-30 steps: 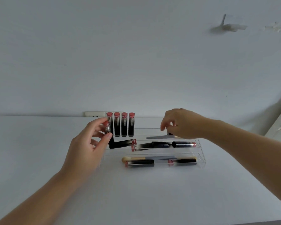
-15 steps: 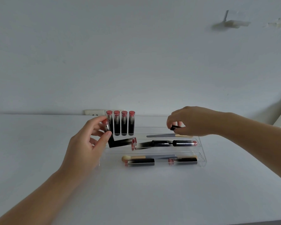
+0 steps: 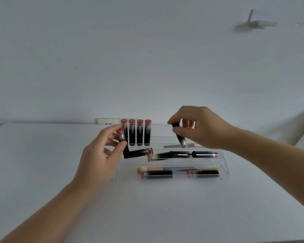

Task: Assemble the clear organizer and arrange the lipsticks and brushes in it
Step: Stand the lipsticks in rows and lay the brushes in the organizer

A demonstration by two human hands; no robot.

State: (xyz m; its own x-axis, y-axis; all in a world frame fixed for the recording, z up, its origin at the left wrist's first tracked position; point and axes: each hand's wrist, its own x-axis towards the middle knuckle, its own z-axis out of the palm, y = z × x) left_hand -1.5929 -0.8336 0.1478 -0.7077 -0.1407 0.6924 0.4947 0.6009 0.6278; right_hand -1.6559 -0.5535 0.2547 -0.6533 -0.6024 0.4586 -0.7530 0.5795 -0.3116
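A clear stepped organizer (image 3: pixel 224 174) stands on the white table. Several black lipsticks with pink caps (image 3: pixel 139 133) stand upright in its back row at the left. My left hand (image 3: pixel 100 153) grips one more lipstick (image 3: pixel 121 136) upright at the row's left end. My right hand (image 3: pixel 198 126) holds another lipstick (image 3: pixel 180 137) tilted, pink end down, above the back tier. Other lipsticks (image 3: pixel 204 154) lie flat in the middle tier. Two lipsticks and a brush (image 3: pixel 150 169) lie in the front tier.
A white wall socket (image 3: pixel 107 121) sits behind the organizer at the table's back edge. A second brush (image 3: pixel 172 146) lies in the back tier under my right hand. A white object stands at the far right edge.
My right hand has lifted a lipstick out of the back tier and raised it, turning it nearly upright. My left hand has stayed at the row's left end with its lipstick.
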